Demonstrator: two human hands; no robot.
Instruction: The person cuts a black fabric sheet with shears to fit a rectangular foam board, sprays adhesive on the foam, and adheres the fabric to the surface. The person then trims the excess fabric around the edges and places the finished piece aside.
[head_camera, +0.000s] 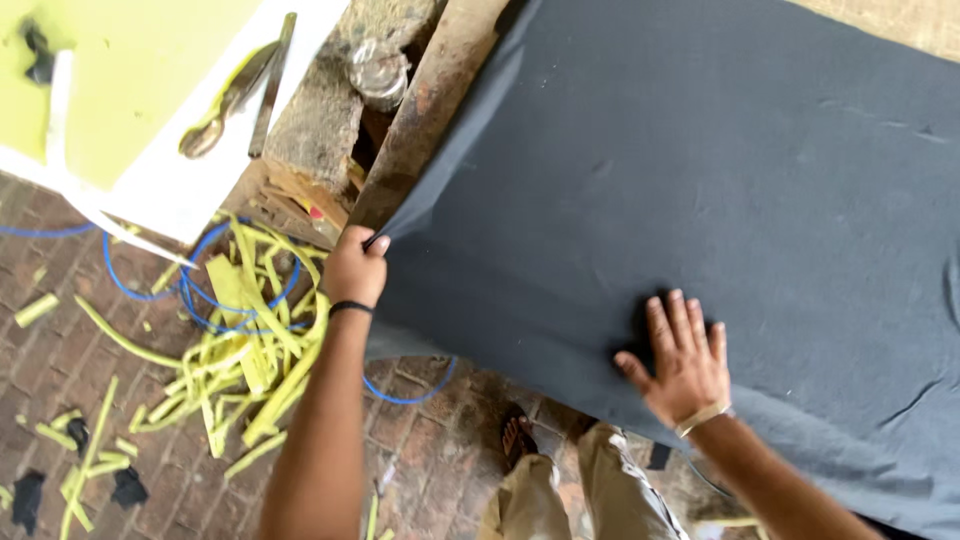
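The large dark grey fabric sheet (700, 190) fills the right and centre of the frame, spread over a work surface. Your left hand (355, 268) pinches its left edge at mid-frame, fingers clenched on the cloth. Your right hand (683, 362) lies flat on the sheet near its lower edge, fingers spread, gripping nothing. At lower left, yellow foam offcut strips (245, 360) lie heaped on the brick floor (440, 460) over a blue cable (200, 300). At upper left, metal shears (235, 95) rest on a yellow-green foam slab (130, 80).

Brick floor (430, 460), yellow offcuts (250, 370), daylight
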